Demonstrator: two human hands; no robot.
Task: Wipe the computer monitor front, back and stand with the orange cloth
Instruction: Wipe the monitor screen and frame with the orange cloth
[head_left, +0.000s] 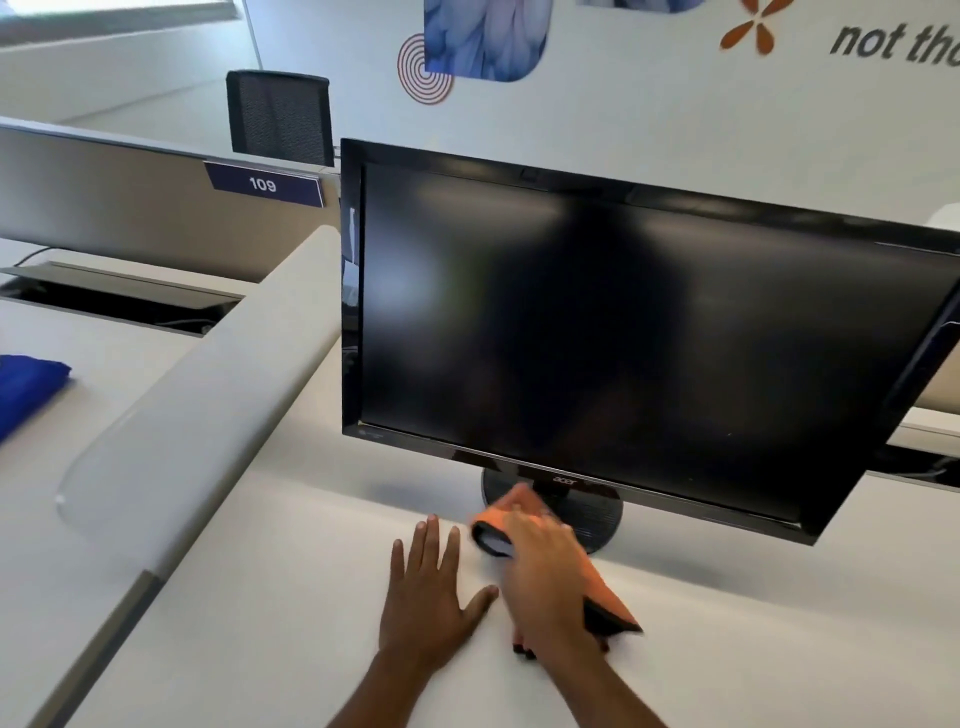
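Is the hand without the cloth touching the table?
Touching. The head view shows the left hand lying flat, palm down and fingers spread, on the white table, with no gap under it.

The monitor (623, 322) has a glossy black plastic bezel, mirror-bright along its left edge. Its screen panel is dark and semi-matt, returning only soft, blurred reflections. At 6 o'clock beneath the screen, the stand base (597, 519) is black plastic, finely ribbed. The orange cloth (519, 506) is soft matt fabric with a dark reverse face. The desk (311, 597) top is white, smooth and matt. At 9 o'clock of the monitor, the divider (208, 415) is a smooth, frosted translucent panel. Beyond it the blue cloth (26, 384) looks napped and matt. At 11 o'clock, the chair (280, 117) back is black mesh.
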